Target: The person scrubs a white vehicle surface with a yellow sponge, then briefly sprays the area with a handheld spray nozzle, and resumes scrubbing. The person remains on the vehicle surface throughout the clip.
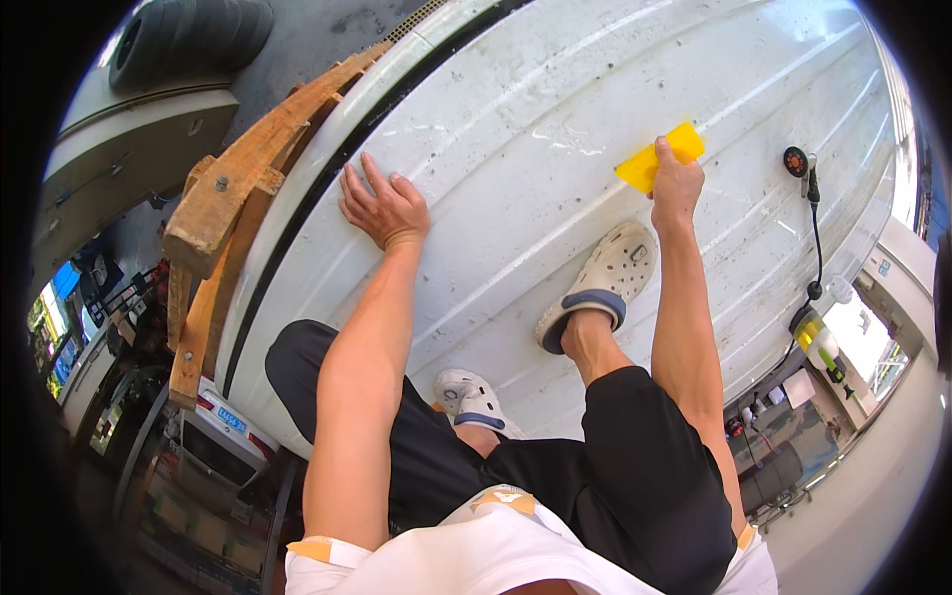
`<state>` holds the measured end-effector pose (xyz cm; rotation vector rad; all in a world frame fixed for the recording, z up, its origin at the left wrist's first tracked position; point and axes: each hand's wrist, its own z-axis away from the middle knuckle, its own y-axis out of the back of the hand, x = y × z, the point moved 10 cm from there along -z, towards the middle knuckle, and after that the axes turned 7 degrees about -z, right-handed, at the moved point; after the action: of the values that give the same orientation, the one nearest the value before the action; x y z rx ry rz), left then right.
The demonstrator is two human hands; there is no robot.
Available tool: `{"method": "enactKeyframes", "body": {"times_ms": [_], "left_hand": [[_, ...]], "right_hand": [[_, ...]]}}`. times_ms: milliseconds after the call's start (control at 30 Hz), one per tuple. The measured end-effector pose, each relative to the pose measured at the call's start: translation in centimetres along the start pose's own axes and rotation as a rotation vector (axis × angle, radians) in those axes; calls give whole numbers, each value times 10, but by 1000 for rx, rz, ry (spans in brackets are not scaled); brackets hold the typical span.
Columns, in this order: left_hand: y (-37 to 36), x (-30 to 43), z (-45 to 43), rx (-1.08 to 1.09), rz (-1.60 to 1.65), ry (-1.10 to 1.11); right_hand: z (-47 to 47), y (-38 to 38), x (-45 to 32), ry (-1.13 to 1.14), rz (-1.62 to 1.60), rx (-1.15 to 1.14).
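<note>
I squat on a large white ribbed shell, a vehicle roof or a hull; which one I cannot tell. My right hand grips a flat yellow plastic scraper, thumb on top, with its long edge against or just above the surface. Near the black edge strip, my left hand rests palm down with fingers spread, holding nothing. Grey specks and smears dot the shell around both hands. Between my arms, one beige clog is planted on the ribs; the other clog is partly hidden.
Bolted timber beams run along the left edge. A round black-and-orange head on a black hose lies at right, near a clear container with yellow in it. Stacked tyres and a parked car stand beyond the left side.
</note>
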<state>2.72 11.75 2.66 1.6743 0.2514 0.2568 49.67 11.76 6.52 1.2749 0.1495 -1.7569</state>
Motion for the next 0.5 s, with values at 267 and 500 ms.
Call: {"method": "enactKeyframes", "body": {"times_ms": [267,500], "left_hand": [[-7,0,-5,-56,1,19],[-17,-22,-18,-616,187,45]], "right_hand": [[-1,9,-15,86,126,-45],[-3,2,-21,128,213,-65]]}}
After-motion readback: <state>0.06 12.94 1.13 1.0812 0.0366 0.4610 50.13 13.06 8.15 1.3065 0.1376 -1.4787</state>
